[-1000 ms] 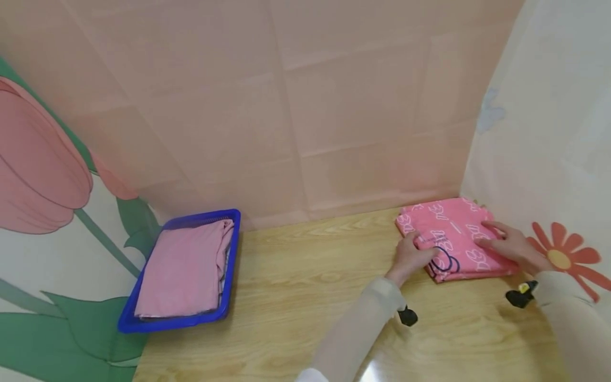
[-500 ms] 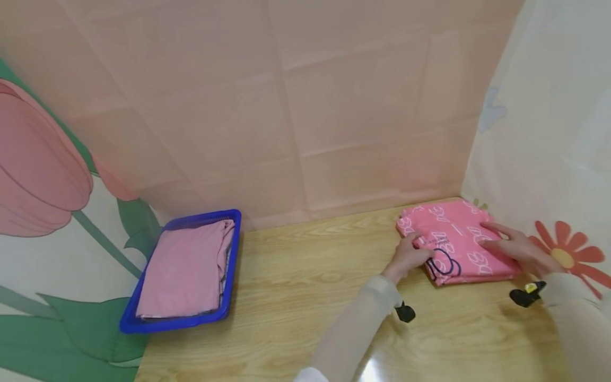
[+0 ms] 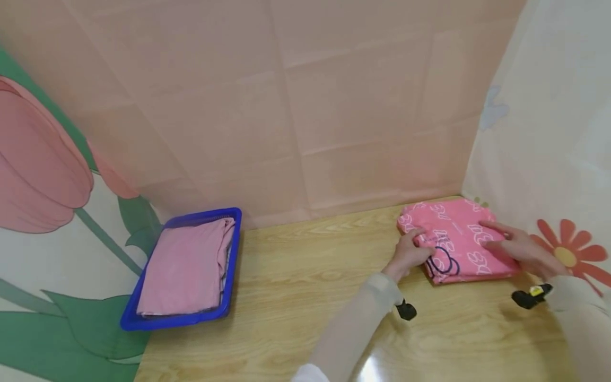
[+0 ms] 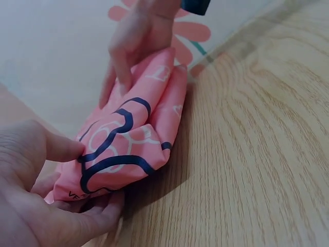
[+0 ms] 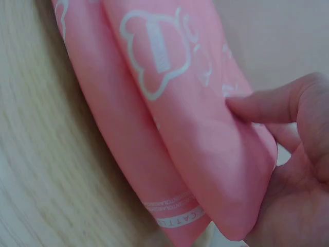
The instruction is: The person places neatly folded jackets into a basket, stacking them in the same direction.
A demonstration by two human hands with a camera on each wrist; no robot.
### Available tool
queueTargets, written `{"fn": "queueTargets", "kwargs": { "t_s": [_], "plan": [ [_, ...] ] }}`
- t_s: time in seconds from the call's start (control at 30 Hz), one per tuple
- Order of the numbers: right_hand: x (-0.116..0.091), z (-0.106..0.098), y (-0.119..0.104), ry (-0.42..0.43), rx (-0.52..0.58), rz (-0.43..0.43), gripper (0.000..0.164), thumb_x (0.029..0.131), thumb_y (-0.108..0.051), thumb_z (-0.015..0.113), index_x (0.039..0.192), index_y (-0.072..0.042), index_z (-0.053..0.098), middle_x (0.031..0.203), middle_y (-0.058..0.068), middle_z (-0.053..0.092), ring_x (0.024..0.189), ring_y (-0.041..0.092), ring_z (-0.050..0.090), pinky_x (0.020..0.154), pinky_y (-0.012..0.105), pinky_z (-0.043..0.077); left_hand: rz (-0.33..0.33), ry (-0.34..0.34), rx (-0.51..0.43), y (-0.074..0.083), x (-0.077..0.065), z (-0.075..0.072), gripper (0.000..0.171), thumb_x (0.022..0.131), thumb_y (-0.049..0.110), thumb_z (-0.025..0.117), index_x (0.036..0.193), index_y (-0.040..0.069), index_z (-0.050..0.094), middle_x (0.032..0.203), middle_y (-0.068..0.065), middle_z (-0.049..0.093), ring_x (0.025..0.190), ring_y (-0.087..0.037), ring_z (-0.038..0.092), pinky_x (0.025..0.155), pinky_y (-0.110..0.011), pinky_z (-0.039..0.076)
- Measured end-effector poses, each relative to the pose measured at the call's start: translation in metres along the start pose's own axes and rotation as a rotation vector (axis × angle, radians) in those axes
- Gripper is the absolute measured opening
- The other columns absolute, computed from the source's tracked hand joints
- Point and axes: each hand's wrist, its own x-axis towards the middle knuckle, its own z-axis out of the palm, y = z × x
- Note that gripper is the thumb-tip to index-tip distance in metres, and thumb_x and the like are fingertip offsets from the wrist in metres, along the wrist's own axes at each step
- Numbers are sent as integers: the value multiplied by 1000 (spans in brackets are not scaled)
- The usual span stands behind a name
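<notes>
Little has shifted in the last second: your left hand (image 3: 406,253) and right hand (image 3: 520,252) stay at opposite sides of the pink printed cloth (image 3: 460,228), and its outline is nearly as it was, so this reads as steadying or squaring the bundle, with no carry under way. Left grip: thumb on top, fingers tucked under the corner, pinching it. Right grip: thumb pressed into the upper layer, a finger showing behind the edge, so it looks like a pinch there too; remaining fingers hidden. Pink printed cloth lies folded between your two grips, on the wooden table (image 3: 296,286); whether the pinched edges are raised, cannot tell. Close beyond the grips, the back wall (image 3: 334,132); just outside your right hand, the side wall (image 3: 544,132) with its red flower (image 3: 565,257), leaving little room there. Well off to the left of your left hand, a blue basket (image 3: 181,320) holds paler folded cloth (image 3: 186,270). Between it and your left grip, nothing seen in the way.
</notes>
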Motion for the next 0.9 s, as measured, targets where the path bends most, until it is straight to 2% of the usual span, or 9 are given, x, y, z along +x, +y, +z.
{"fn": "queueTargets", "kwargs": {
  "t_s": [0.17, 0.27, 0.37, 0.5, 0.6, 0.7, 0.77, 0.83, 0.9],
  "plan": [
    [-3, 4, -11, 41, 3, -24, 94, 106, -55, 60, 171, -19, 1, 165, 47, -9, 141, 67, 15, 106, 79, 31, 25, 3, -45, 0, 1, -5, 60, 82, 1, 84, 134, 29, 72, 130, -2, 65, 83, -7, 58, 66, -20, 54],
    [-3, 5, -14, 46, 1, -44, 93, 107, -50, 60, 171, -18, 1, 166, 46, -9, 142, 65, 16, 107, 76, 33, 37, 2, -56, -1, 2, -9, 61, 82, 1, 84, 134, 29, 72, 132, -4, 63, 82, -7, 58, 64, -21, 54],
    [-5, 8, -17, 55, -8, -53, 92, 108, -48, 60, 171, -18, 1, 166, 47, -7, 140, 61, 21, 99, 55, 45, 38, -2, -50, -1, 2, -13, 65, 81, 1, 84, 136, 32, 71, 139, -6, 61, 80, -8, 60, 64, -23, 57],
    [-8, 11, -24, 64, 1, -48, 89, 108, -50, 59, 171, -23, 1, 166, 47, -4, 132, 56, 29, 81, 30, 45, 43, -1, -35, 2, 1, -20, 68, 80, 1, 83, 137, 36, 70, 144, -6, 58, 79, -9, 60, 64, -24, 58],
    [-10, 14, -29, 63, 22, -50, 87, 109, -50, 56, 171, -27, 0, 166, 47, -1, 127, 51, 37, 75, 28, 52, 67, 0, -25, 4, 2, -25, 69, 80, 0, 84, 138, 34, 70, 142, -4, 60, 79, -8, 58, 64, -22, 57],
    [-13, 14, -35, 65, 36, -50, 87, 108, -51, 57, 172, -30, 1, 166, 46, 2, 118, 38, 49, 74, 29, 57, 88, -12, -25, 7, 1, -32, 69, 80, -2, 83, 138, 33, 70, 135, 0, 62, 77, -7, 58, 64, -22, 57],
    [-16, 15, -38, 66, 41, -61, 88, 107, -51, 59, 172, -33, 2, 166, 47, 6, 110, 23, 56, 76, 28, 58, 98, -18, -34, 8, 0, -37, 68, 80, -2, 83, 137, 32, 71, 132, 2, 64, 79, -6, 59, 66, -21, 58],
    [-19, 18, -40, 63, 67, -78, 87, 107, -48, 62, 172, -35, 6, 165, 47, 12, 102, 9, 59, 78, 28, 59, 102, -23, -45, 9, -2, -42, 68, 80, -3, 83, 136, 32, 71, 131, 4, 64, 82, -5, 60, 68, -21, 59],
    [-24, 22, -42, 54, 104, -98, 84, 107, -43, 64, 172, -39, 10, 163, 47, 18, 97, 1, 61, 79, 29, 61, 99, -27, -60, 8, -5, -47, 67, 80, -4, 83, 136, 32, 72, 133, 4, 64, 85, -6, 61, 69, -23, 60]
  ]
}}
